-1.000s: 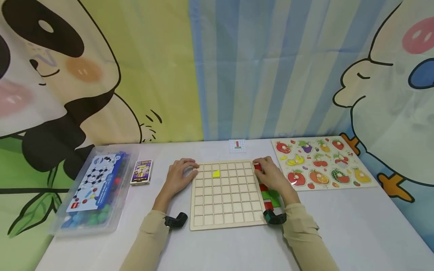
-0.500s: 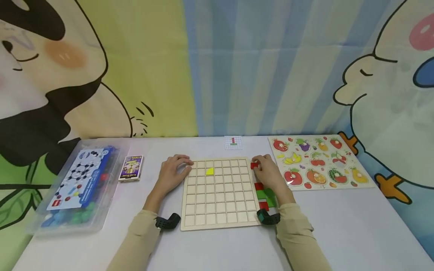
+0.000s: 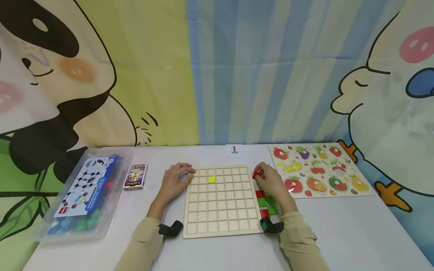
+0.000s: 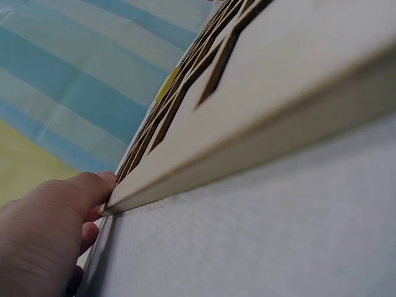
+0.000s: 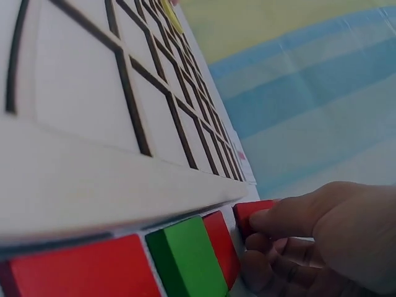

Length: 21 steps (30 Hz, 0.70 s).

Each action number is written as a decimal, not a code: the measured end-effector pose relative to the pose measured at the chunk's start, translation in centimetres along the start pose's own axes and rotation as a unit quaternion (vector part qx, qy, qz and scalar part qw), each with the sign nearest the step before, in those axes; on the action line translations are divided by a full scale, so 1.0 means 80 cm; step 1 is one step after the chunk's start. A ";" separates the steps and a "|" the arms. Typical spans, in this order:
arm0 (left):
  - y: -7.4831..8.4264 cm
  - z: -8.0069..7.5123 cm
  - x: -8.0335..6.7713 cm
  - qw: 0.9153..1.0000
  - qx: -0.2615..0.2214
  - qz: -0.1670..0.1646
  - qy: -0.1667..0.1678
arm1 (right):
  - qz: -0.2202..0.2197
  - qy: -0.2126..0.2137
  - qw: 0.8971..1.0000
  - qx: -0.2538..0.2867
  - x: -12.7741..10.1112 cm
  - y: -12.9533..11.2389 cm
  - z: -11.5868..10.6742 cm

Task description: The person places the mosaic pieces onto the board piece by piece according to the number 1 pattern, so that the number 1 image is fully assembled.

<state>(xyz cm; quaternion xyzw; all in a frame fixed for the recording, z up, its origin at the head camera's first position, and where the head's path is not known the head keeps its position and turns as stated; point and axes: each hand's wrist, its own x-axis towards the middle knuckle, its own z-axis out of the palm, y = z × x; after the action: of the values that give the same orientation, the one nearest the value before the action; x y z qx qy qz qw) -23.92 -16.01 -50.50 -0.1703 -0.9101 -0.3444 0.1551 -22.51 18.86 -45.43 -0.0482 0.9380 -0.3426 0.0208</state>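
Note:
A wooden grid board (image 3: 221,206) lies flat on the table, and one yellow tile (image 3: 211,179) sits in a cell of its second row. At the board's far left corner, my left hand (image 3: 173,183) holds the edge; the left wrist view has the thumb (image 4: 99,185) on top. Beyond the right edge, my right hand (image 3: 274,184) pinches a small red block (image 5: 250,213) between thumb and fingers. Along that same edge lie more red blocks (image 5: 86,269) and green blocks (image 5: 195,257), partly hidden by the right wrist in the head view.
A small card (image 3: 234,151) with a red and green grid pattern lies behind the board. To the right is a fruit puzzle board (image 3: 322,171). On the left are a small purple card box (image 3: 135,176) and a clear plastic case (image 3: 84,192) of coloured pieces.
The right hand has drawn a red block slightly away from the board's right edge, apart from the other blocks. The left hand has stayed at its corner. The head view has shifted a little.

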 end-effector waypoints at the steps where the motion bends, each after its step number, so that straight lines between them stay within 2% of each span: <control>1: 0.000 0.000 0.001 1.000 0.000 0.000 -0.001 | 0.003 0.001 1.000 0.003 0.000 0.001 0.000; 8: 0.003 0.002 -0.002 1.000 0.004 -0.007 -0.005 | 0.005 0.027 0.998 0.052 -0.006 0.001 -0.002; 12: 0.003 0.002 -0.001 1.000 0.007 -0.001 -0.001 | -0.004 0.035 0.996 0.081 -0.004 -0.007 -0.001; 21: 0.002 0.000 0.000 1.000 0.008 -0.015 -0.005 | -0.060 0.013 0.992 0.109 0.001 -0.027 0.012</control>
<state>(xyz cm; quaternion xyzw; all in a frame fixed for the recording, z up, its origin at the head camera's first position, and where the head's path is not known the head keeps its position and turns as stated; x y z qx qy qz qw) -23.83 -15.90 -50.41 -0.1574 -0.9161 -0.3381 0.1470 -22.39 16.57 -44.78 -0.0978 0.8906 -0.4441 -0.0065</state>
